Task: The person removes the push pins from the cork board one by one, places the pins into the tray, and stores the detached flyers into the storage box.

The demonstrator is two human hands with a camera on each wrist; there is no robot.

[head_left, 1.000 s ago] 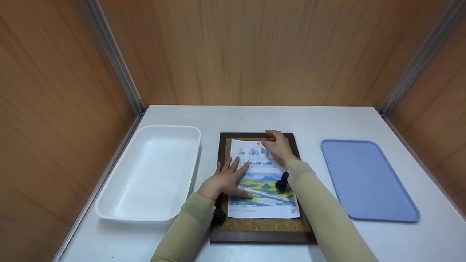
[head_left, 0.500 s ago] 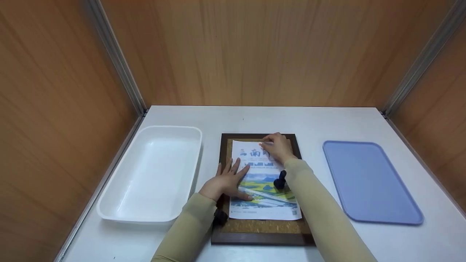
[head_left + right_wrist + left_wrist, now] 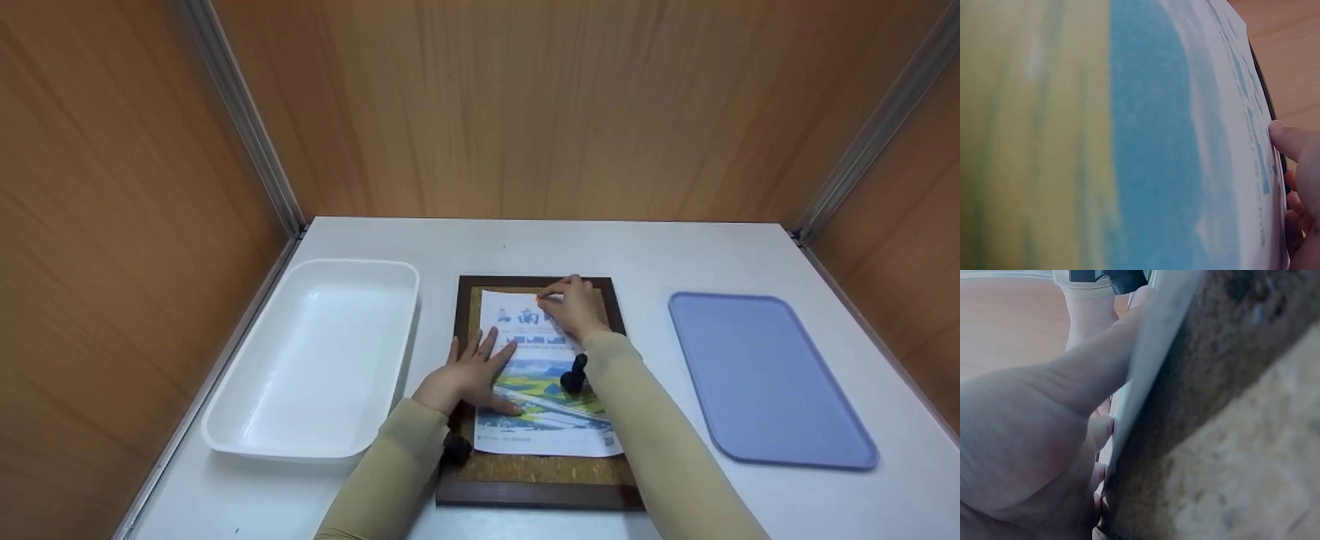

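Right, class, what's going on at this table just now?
A person holds a printed poster flat on a framed cork board. The left hand presses it with spread fingers; the right hand pinches something small and orange at its top edge. A white tub lies left, a blue tray right.

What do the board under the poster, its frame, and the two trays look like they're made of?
Board: speckled tan, grainy surface, likely cork. Its frame: dark brown with a slight sheen, probably stained wood or a wood-look moulding. Poster: thin printed paper, its top edge slightly lifted. White tray: glossy, rounded rim, likely moulded plastic. Blue tray: matte, flat, probably plastic too.
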